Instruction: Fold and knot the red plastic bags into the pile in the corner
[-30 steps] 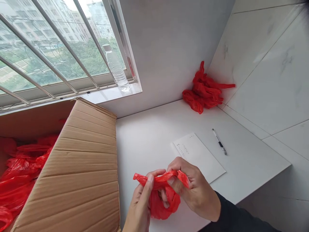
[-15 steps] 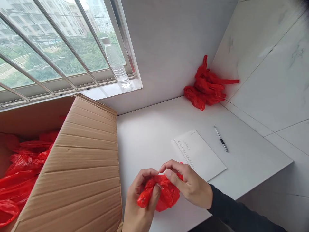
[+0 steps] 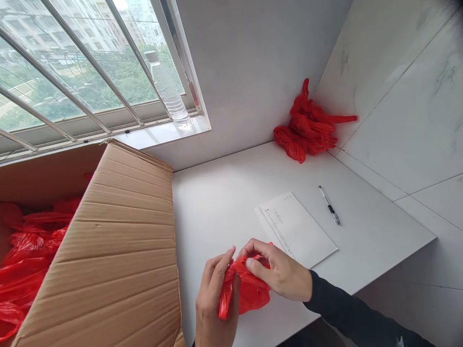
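Note:
Both my hands hold one crumpled red plastic bag (image 3: 249,291) just above the near edge of the white table (image 3: 224,202). My left hand (image 3: 211,301) pinches a twisted end of the bag, which hangs down beside its thumb. My right hand (image 3: 280,274), in a dark sleeve, has its fingers curled over the top of the bundle.
An open cardboard box (image 3: 119,250) at the left holds several red bags (image 3: 25,260). A pile of knotted red bags (image 3: 309,127) lies in the far corner. A sheet of paper (image 3: 300,229) and a pen (image 3: 329,205) lie to the right. A water bottle (image 3: 168,91) stands on the windowsill.
The bag's long end, held stretched between my hands a second ago, is now bunched and hangs down by my left thumb. Both hands have drawn closer together round the bundle.

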A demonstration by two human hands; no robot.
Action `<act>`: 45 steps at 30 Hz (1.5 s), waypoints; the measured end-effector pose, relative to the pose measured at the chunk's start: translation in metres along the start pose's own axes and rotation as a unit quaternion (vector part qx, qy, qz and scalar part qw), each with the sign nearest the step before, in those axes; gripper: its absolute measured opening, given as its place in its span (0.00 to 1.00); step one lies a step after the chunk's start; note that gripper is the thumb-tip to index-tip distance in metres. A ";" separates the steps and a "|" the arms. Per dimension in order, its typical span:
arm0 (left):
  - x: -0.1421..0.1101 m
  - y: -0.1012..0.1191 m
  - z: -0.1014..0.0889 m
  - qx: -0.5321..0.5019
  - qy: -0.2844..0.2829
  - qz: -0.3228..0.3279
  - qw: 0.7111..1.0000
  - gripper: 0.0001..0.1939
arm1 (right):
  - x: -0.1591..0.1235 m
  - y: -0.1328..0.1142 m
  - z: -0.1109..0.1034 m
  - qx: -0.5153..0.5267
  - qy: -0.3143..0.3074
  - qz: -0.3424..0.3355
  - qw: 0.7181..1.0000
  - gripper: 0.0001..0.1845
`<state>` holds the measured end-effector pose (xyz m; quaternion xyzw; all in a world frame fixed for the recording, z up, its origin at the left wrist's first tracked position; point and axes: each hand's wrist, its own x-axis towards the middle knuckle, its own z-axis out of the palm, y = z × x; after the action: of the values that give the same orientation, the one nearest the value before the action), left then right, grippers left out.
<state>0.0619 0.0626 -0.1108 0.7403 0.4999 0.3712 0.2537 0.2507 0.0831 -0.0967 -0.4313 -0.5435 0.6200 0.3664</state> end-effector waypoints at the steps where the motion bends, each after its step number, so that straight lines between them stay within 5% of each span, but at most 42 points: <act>1: -0.003 0.001 0.002 -0.002 -0.003 -0.015 1.000 0.26 | -0.001 0.000 0.000 0.015 0.007 -0.003 1.000 0.08; 7: -0.025 0.000 0.015 -0.002 0.001 -0.090 0.996 0.26 | -0.003 0.000 -0.001 0.045 0.063 -0.021 0.997 0.09; 13: -0.064 -0.031 0.001 0.062 0.064 -0.023 0.996 0.27 | -0.008 0.025 -0.036 -0.042 0.187 -0.008 0.982 0.12; 17: -0.076 -0.037 0.002 0.132 0.082 -0.028 0.987 0.27 | -0.013 0.039 -0.047 -0.032 0.198 0.010 0.980 0.15; 23: -0.055 -0.031 0.028 0.198 -0.007 0.112 0.974 0.34 | -0.020 0.037 -0.013 -0.112 0.167 0.001 0.980 0.15; 27: -0.059 -0.045 0.049 0.267 -0.085 0.130 0.951 0.40 | -0.022 0.057 0.011 -0.269 0.146 -0.086 0.948 0.09; 33: -0.075 -0.055 0.069 0.286 -0.071 0.083 0.952 0.43 | -0.017 0.103 0.020 -0.346 0.150 -0.135 0.916 0.14; 37: -0.070 -0.049 0.064 0.274 -0.055 0.078 0.957 0.37 | -0.015 0.101 0.015 -0.324 0.163 -0.129 0.923 0.12; 41: -0.062 -0.045 0.045 0.208 0.009 0.063 0.976 0.34 | -0.016 0.078 0.001 -0.189 0.218 -0.047 0.956 0.12; 45: -0.058 -0.048 0.033 0.192 0.059 0.029 0.979 0.36 | -0.017 0.064 -0.008 -0.151 0.237 -0.012 0.960 0.15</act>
<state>0.0488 0.0264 -0.1835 0.7660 0.5545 0.3184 0.0663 0.2650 0.0610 -0.1583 -0.6096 -0.5334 0.4065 0.4227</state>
